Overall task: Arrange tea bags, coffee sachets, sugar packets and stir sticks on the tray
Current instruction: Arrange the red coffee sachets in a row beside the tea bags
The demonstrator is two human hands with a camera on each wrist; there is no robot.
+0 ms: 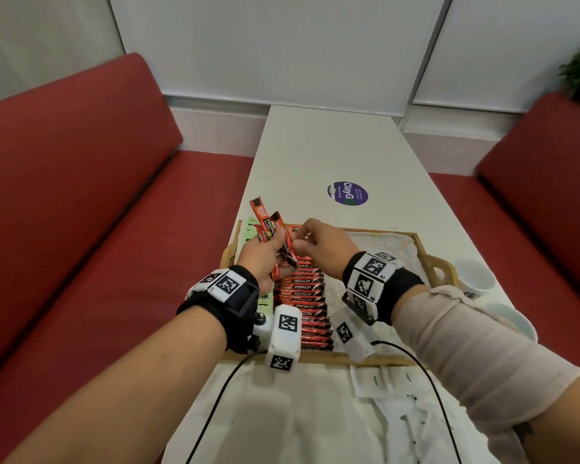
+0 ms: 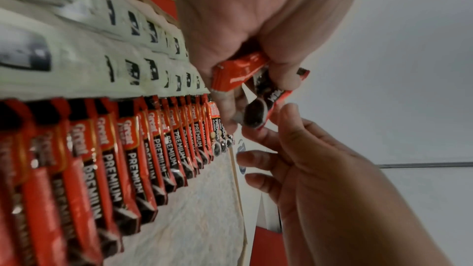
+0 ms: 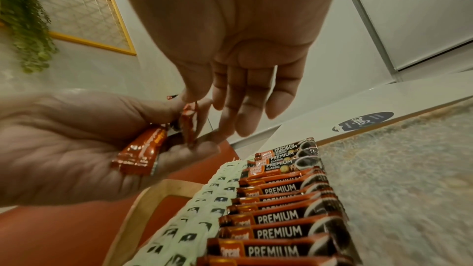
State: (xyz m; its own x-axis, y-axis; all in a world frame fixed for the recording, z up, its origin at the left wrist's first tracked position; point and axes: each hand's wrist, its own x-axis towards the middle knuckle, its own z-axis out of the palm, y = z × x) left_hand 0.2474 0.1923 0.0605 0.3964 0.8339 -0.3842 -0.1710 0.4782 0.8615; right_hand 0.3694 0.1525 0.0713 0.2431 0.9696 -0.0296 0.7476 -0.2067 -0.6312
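My left hand point(image 1: 268, 251) grips a small bunch of red coffee sachets point(image 1: 265, 219) above the far left part of the wooden tray point(image 1: 426, 252). My right hand point(image 1: 318, 241) meets it from the right. Its thumb and forefinger pinch the end of one sachet point(image 2: 258, 116) in the bunch, while its other fingers stay fairly straight. On the tray, a long overlapping row of coffee sachets point(image 1: 303, 296) lies next to a row of pale green tea bags point(image 3: 204, 199) along the left side. White sugar packets point(image 1: 379, 380) lie on the table in front of the tray.
A speckled cloth point(image 1: 382, 249) lines the tray's right half. Two white cups point(image 1: 476, 276) stand to the right of the tray. Beyond it, a purple sticker point(image 1: 348, 193) marks the narrow white table. Red benches point(image 1: 81, 195) flank the table, and cables trail from my wrists.
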